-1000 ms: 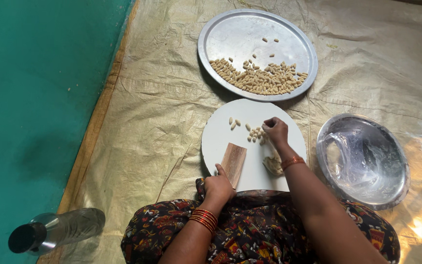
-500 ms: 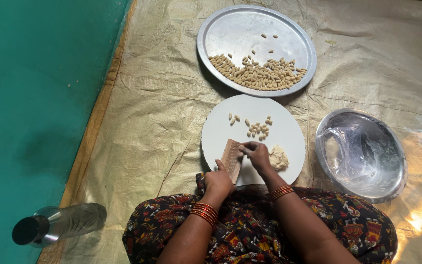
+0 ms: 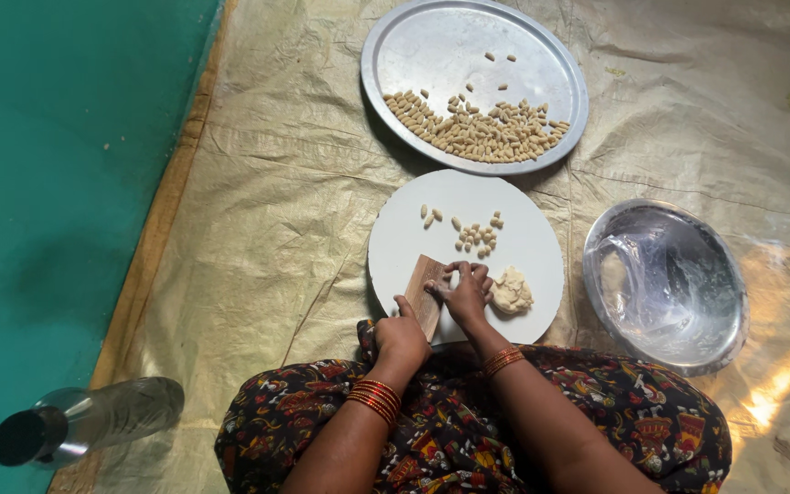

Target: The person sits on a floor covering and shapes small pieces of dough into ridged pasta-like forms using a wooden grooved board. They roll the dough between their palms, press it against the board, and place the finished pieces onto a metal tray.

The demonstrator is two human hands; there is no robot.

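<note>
Left hand (image 3: 401, 337): forearm reaches forward from the lap, fingers curled around the near end of the small wooden ridged board (image 3: 425, 293), thumb up along its left edge; grip closed on it. The board lies tilted at the near-left edge of the white round board (image 3: 514, 242).

Right hand (image 3: 465, 291): palm down, fingers pressed together, tips on the board's upper end; whether a piece sits under them cannot be told.

Dough lump (image 3: 511, 293) just beside the right hand, to its right. Small shaped pieces (image 3: 477, 236) near the white board's middle. Steel plate (image 3: 432, 46) beyond holds more pieces.
</note>
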